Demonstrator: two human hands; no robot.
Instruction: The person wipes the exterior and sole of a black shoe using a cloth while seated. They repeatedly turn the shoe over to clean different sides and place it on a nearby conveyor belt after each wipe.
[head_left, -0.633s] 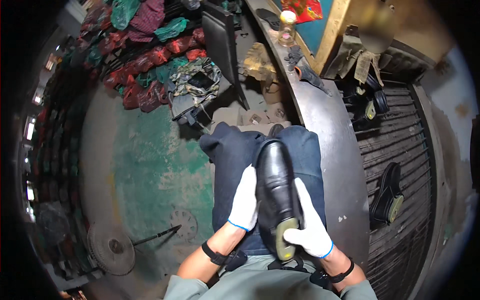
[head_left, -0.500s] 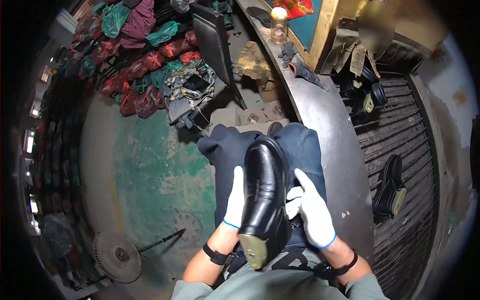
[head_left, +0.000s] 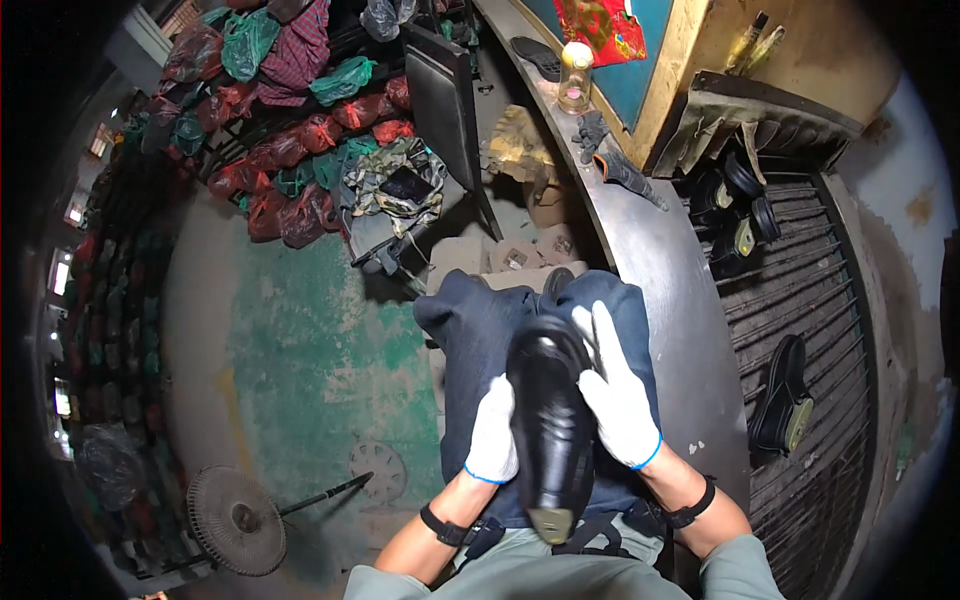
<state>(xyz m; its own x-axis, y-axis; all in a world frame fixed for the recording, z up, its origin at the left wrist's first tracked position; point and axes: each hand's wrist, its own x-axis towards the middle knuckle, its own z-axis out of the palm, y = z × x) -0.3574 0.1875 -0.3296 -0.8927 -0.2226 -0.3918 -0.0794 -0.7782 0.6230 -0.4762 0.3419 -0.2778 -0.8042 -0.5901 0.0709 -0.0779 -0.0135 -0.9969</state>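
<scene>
A glossy black leather shoe is held above my lap, toe pointing away from me and a pale olive patch at its heel end. It is slightly blurred by motion. My left hand, in a white glove with a blue cuff, is closed against the shoe's left side, its fingers partly hidden underneath. Along the other side is my right hand, gloved alike. Its thumb touches the shoe's edge, while the fingers stretch forward beside the toe, apart from each other.
A metal-topped bench runs along my right, with dark gloves and a clear jar on it. Beyond it, a slatted rack carries several black shoes. On the left stand a fan and heaped bagged goods.
The shoe has turned so its upper faces me more squarely, and it sits slightly further right. My right hand has moved forward and up against its side, fingers straightened.
</scene>
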